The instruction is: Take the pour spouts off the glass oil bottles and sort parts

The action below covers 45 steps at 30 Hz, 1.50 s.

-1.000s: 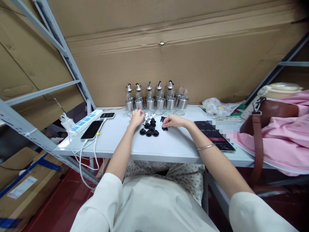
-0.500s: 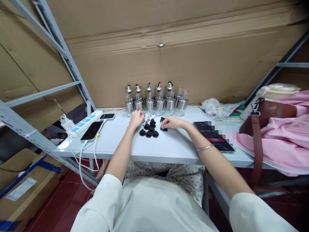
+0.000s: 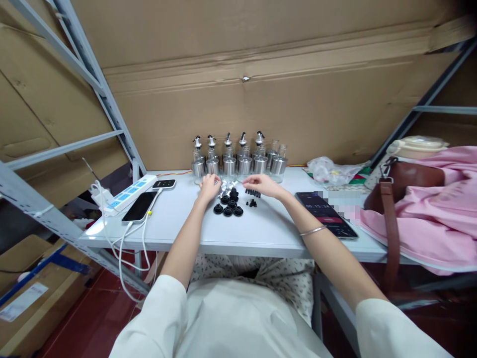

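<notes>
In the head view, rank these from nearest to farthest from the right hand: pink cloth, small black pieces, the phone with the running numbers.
From the right hand:
1. Small black pieces: just below its fingers in the picture.
2. Phone: to its right, beside the forearm.
3. Pink cloth: far right, past the phone.

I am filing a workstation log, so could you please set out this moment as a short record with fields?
Left hand: beside the shiny small parts; grip unclear
Right hand: at the short black pieces; grip unclear
Black stoppers: clustered nearer the front edge of the white table than either hand
Metal-sleeved glass bottles: two rows before the cardboard; five silver pour spouts show at the back row
Left end: power strip, dark-screened phone
Right end: timer-showing phone, brown bag, pink cloth
</notes>
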### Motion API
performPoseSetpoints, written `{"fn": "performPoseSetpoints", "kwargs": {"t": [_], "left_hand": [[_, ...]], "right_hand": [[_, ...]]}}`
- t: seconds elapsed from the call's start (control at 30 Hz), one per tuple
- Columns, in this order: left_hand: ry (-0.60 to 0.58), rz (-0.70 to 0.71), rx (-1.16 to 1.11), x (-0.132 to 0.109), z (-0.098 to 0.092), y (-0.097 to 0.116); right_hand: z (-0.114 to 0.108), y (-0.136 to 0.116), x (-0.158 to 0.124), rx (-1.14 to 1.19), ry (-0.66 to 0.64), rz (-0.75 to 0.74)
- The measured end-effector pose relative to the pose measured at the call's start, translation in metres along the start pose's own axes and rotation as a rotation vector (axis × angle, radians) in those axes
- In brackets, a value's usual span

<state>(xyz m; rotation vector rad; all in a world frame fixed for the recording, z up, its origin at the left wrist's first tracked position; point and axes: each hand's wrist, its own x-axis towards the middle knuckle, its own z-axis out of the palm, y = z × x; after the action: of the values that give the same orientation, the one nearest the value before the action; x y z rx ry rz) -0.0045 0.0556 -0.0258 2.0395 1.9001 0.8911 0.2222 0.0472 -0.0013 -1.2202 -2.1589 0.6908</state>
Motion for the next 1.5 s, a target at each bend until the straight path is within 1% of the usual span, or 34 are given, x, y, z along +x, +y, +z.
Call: {"fn": "performPoseSetpoints", "kwargs": {"t": [0.1,0.17,0.23,0.3,0.37,0.5,0.6,0.67,0.73,0.83,0.87,0.93,1.0,1.07,1.1,1.17,1.2,1.27,1.33,1.4,1.43,1.5], "left_hand": [[0.003,0.012,0.004,0.0,0.0,0.002],[0.001,0.023,0.007,-0.001,0.001,0.003],[0.0,0.043,0.006,-0.002,0.001,0.005],[0.007,0.061,0.001,-0.003,0.0,0.006],[0.018,0.062,-0.006,-0.004,-0.001,0.007],[0.031,0.046,-0.024,-0.003,-0.003,0.008],[0.032,0.046,-0.029,-0.002,-0.004,0.008],[0.04,0.048,-0.031,-0.003,-0.004,0.009],[0.061,0.061,-0.04,-0.003,-0.006,0.011],[0.13,0.098,-0.069,-0.005,-0.009,0.017],[0.164,0.114,-0.081,-0.005,-0.01,0.019],[0.249,0.142,-0.11,-0.007,-0.011,0.023],[0.344,0.157,-0.142,-0.009,-0.011,0.029],[0.427,0.175,-0.17,-0.012,-0.01,0.036],[0.458,0.193,-0.183,-0.014,-0.009,0.041],[0.496,0.239,-0.198,-0.017,-0.008,0.053],[0.501,0.259,-0.196,-0.018,-0.007,0.061],[0.492,0.273,-0.177,-0.02,-0.006,0.075],[0.464,0.265,-0.197,-0.02,-0.004,0.086],[0.433,0.241,-0.254,-0.021,-0.002,0.091],[0.432,0.24,-0.278,-0.022,-0.002,0.091],[0.464,0.261,-0.311,-0.025,0.0,0.089]], "right_hand": [[-0.014,-0.003,0.015,0.01,0.375,0.039],[-0.028,0.0,0.031,-0.042,0.587,0.048],[-0.045,0.005,0.05,-0.121,0.735,0.05],[-0.062,0.013,0.069,-0.198,0.811,0.049],[-0.077,0.02,0.088,-0.26,0.825,0.084],[-0.093,0.029,0.123,-0.319,0.709,0.178],[-0.095,0.03,0.141,-0.292,0.641,0.236],[-0.093,0.03,0.148,-0.279,0.625,0.269],[-0.09,0.03,0.15,-0.278,0.632,0.265],[-0.092,0.031,0.149,-0.281,0.665,0.197],[-0.095,0.031,0.149,-0.275,0.698,0.158],[-0.106,0.028,0.149,-0.25,0.804,0.05],[-0.121,0.019,0.148,-0.231,0.91,-0.082],[-0.133,0.003,0.142,-0.239,0.96,-0.216],[-0.135,-0.007,0.137,-0.235,0.983,-0.281],[-0.129,-0.03,0.121,-0.189,1.038,-0.39],[-0.12,-0.042,0.11,-0.164,1.053,-0.43],[-0.092,-0.064,0.085,-0.113,1.042,-0.486],[-0.059,-0.081,0.058,-0.005,0.967,-0.504],[-0.03,-0.094,0.035,0.081,0.876,-0.506],[-0.019,-0.099,0.025,0.09,0.836,-0.499],[-0.008,-0.109,0.012,0.13,0.84,-0.443]]}}
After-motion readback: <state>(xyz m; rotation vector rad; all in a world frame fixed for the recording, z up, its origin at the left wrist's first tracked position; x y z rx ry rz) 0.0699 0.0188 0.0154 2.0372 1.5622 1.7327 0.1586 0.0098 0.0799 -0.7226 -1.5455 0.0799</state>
